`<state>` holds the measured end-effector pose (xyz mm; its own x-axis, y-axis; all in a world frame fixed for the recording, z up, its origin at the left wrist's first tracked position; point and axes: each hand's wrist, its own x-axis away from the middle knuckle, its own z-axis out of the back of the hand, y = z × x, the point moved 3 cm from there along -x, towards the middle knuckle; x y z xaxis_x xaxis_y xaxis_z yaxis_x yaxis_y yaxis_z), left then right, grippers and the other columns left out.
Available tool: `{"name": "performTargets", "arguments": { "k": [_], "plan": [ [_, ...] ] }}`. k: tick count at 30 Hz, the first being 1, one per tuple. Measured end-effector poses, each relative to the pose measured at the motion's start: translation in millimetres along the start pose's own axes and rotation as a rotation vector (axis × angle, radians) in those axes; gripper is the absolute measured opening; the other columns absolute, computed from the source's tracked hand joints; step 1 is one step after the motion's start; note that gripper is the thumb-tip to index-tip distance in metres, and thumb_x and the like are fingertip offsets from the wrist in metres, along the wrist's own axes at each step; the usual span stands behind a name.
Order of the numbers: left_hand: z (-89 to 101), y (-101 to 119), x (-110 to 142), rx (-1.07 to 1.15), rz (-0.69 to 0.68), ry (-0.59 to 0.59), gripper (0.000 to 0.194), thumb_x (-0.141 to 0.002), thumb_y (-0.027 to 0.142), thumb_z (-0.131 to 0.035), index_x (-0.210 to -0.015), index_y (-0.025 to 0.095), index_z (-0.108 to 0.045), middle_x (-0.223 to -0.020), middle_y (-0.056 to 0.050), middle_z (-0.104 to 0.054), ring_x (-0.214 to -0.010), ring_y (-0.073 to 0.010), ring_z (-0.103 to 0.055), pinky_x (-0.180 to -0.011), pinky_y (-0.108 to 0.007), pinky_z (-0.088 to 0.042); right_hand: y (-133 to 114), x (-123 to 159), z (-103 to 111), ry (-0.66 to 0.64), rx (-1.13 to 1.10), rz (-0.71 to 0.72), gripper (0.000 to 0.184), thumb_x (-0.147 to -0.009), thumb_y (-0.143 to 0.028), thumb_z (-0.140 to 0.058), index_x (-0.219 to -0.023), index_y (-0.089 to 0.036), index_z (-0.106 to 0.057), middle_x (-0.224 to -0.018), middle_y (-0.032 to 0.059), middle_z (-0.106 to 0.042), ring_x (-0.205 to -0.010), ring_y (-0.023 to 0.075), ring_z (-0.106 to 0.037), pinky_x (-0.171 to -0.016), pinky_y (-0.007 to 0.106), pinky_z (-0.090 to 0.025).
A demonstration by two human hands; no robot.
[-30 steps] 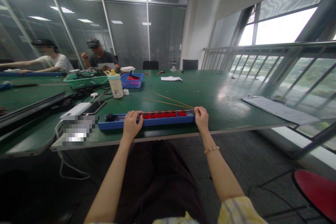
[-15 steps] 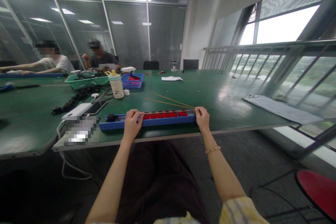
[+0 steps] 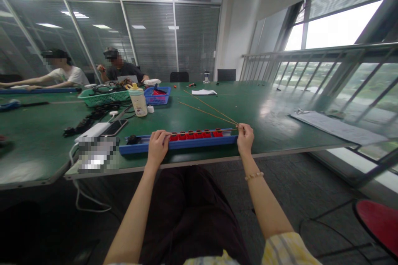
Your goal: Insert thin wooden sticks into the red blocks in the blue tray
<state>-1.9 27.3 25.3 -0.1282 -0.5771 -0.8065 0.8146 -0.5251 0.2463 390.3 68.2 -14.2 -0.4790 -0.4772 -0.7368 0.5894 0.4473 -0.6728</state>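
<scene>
A long blue tray (image 3: pixel 192 144) lies along the table's front edge, with several red blocks (image 3: pixel 199 134) in a row inside it. My left hand (image 3: pixel 158 144) is closed in a pinch over the tray's left half, on one end of a thin tan strand (image 3: pixel 186 133). That strand runs above the red blocks to the right. At the tray's right end, my right hand (image 3: pixel 245 137) is closed on the strands. Two more thin tan strands (image 3: pixel 207 107) fan out from its fingertips toward the back left. Whether they are sticks or wires I cannot tell.
On the green table (image 3: pixel 273 128), a cup (image 3: pixel 137 101), a green basket (image 3: pixel 104 97), a blue basket (image 3: pixel 158 95), phones and a charger (image 3: pixel 93 131) stand at the left. A clipboard (image 3: pixel 336 126) lies at the right. Two people sit at the far left.
My right hand has moved slightly right, and the loose strands have swung toward the back, at a steeper angle. My left hand stays pinched over the tray.
</scene>
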Motion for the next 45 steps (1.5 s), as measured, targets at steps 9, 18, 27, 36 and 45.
{"name": "performTargets", "arguments": {
  "k": [9,18,27,36,45],
  "plan": [
    [3.0,5,1,-0.011,0.027,0.018,0.018,-0.095,0.027,-0.047,-0.099,0.022,-0.064,-0.103,-0.007,-0.062,-0.102,-0.0233,-0.055,-0.095,-0.040,-0.046,-11,1,-6,-0.107,0.007,0.125,0.038,-0.097,-0.051,-0.041,-0.081,-0.022,-0.061,-0.097,0.0088,-0.066,-0.099,0.0243,-0.055,-0.086,0.038,-0.039],
    [5.8,3,1,-0.036,0.070,0.084,0.021,-0.093,0.020,-0.045,-0.108,0.019,-0.060,-0.106,-0.010,-0.063,-0.104,-0.0256,-0.054,-0.095,-0.043,-0.045,-8,1,-8,-0.135,-0.029,0.113,0.035,-0.096,-0.049,-0.044,-0.081,-0.022,-0.061,-0.098,0.0086,-0.065,-0.099,0.0244,-0.055,-0.086,0.038,-0.039],
    [3.4,3,2,-0.035,0.042,0.042,0.026,-0.091,0.020,-0.046,-0.109,0.022,-0.065,-0.107,-0.008,-0.062,-0.104,-0.0249,-0.055,-0.097,-0.042,-0.046,-15,1,-8,-0.183,-0.015,0.119,0.034,-0.096,-0.046,-0.043,-0.079,-0.022,-0.061,-0.098,0.0084,-0.066,-0.100,0.0245,-0.055,-0.090,0.039,-0.038],
    [1.4,4,1,-0.001,0.009,0.005,0.026,-0.091,0.020,-0.047,-0.108,0.022,-0.067,-0.106,-0.007,-0.067,-0.105,-0.0242,-0.056,-0.098,-0.042,-0.047,-13,1,-8,-0.186,0.004,0.115,0.036,-0.097,-0.048,-0.041,-0.081,-0.022,-0.061,-0.098,0.0088,-0.065,-0.100,0.0245,-0.055,-0.091,0.039,-0.038],
    [0.2,2,1,0.002,0.021,-0.005,0.027,-0.090,0.020,-0.047,-0.109,0.022,-0.066,-0.107,-0.007,-0.067,-0.106,-0.0247,-0.056,-0.098,-0.043,-0.047,-6,2,-11,-0.198,0.010,0.091,0.037,-0.096,-0.050,-0.042,-0.082,-0.022,-0.062,-0.099,0.0092,-0.065,-0.099,0.0244,-0.054,-0.090,0.040,-0.039]
  ]
}}
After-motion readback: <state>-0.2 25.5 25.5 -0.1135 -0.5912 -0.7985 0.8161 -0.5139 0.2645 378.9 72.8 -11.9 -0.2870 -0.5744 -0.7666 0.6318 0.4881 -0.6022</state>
